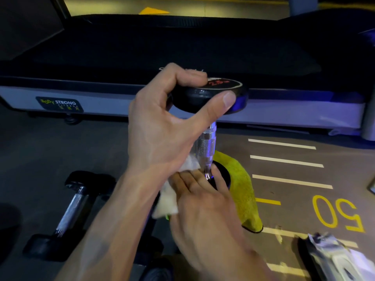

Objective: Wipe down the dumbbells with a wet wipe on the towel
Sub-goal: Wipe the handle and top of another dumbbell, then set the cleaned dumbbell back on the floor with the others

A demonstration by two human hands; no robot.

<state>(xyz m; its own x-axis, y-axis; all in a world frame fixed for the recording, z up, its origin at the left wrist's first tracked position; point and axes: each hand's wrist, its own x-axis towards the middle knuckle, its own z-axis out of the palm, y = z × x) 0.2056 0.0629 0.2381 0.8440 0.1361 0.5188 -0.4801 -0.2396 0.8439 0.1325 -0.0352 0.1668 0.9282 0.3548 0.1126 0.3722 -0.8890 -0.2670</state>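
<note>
Bare left hand [162, 126], right hand [205, 207] (sleeveless forearms)

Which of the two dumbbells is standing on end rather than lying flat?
The dumbbell on the yellow-green towel stands upright, the left hand gripping its top head. The other dumbbell lies on the floor to its left, untouched.

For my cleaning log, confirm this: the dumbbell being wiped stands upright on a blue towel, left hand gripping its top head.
Wrong on the colour: the head view shows the towel is yellow-green. The rest holds: the dumbbell stands upright on it, the left hand gripping its top head.
</note>
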